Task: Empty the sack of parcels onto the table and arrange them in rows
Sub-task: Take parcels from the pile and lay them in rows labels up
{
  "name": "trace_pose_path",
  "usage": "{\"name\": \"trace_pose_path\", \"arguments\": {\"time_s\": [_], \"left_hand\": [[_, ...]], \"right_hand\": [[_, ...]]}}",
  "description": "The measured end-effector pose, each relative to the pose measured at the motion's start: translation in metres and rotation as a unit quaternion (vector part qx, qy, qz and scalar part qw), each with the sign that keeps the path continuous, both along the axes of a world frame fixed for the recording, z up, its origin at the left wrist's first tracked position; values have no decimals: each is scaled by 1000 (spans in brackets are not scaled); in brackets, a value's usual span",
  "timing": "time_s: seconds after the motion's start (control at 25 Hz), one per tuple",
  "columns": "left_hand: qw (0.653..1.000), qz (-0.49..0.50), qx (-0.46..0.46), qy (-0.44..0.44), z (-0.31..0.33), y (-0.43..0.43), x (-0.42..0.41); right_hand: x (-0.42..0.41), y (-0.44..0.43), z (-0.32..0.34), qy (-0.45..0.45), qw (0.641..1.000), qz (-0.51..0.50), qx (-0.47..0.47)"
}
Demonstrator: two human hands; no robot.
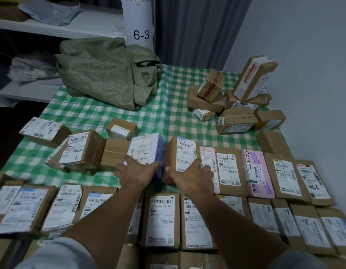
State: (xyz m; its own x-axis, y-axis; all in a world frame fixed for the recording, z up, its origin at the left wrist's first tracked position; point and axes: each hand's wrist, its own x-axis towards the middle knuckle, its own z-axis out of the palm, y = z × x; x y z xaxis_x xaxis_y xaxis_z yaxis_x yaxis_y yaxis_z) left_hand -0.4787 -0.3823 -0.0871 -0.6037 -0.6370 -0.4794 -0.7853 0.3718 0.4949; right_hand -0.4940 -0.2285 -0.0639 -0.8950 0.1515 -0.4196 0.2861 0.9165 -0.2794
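The crumpled green woven sack lies slack at the table's far left. My left hand grips the near end of a blue-purple parcel with a white label. Beside it, my right hand holds a brown cardboard parcel, thumb on its left side and fingers over its label. Both parcels sit at the left end of a row of labelled parcels running to the right. A second row of parcels lies closer to me. Loose parcels sit to the left.
A heap of unsorted cardboard parcels sits at the far right of the green checked tablecloth. White shelving with grey bags stands behind the sack. A card marked 6-3 hangs there, and a wall borders the right.
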Motion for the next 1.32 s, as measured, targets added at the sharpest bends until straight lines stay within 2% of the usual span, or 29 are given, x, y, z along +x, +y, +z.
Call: {"name": "trace_pose_path", "arguments": {"time_s": [0.12, 0.4, 0.6, 0.68, 0.96, 1.04, 1.12, 1.2, 1.32], "left_hand": [[998, 30, 28, 40, 9, -8, -2], [996, 39, 49, 66, 8, -18, 15], [993, 16, 45, 110, 33, -20, 23], [990, -24, 43, 130, 46, -16, 27], [960, -217, 82, 158, 91, -21, 48], [951, -243, 106, 155, 97, -22, 51], [942, -209, 172, 198, 103, -22, 55], [927, -132, 230, 264, 116, -17, 59], [928, 48, 199, 310, 131, -2, 62]], "right_hand": [[3, -3, -6, -5, 999, 17, 29], [18, -12, -21, -42, 995, 59, 74], [5, -17, 13, 95, 986, 107, -86], [-5, -23, 33, 105, 978, 64, -168], [-28, -17, 66, 42, 952, -106, -286], [-33, -6, 74, -5, 917, -163, -363], [-35, 4, 82, -102, 863, -190, -457], [-36, 12, 85, -150, 847, -181, -476], [-29, 18, 91, -161, 806, -204, -533]]}}
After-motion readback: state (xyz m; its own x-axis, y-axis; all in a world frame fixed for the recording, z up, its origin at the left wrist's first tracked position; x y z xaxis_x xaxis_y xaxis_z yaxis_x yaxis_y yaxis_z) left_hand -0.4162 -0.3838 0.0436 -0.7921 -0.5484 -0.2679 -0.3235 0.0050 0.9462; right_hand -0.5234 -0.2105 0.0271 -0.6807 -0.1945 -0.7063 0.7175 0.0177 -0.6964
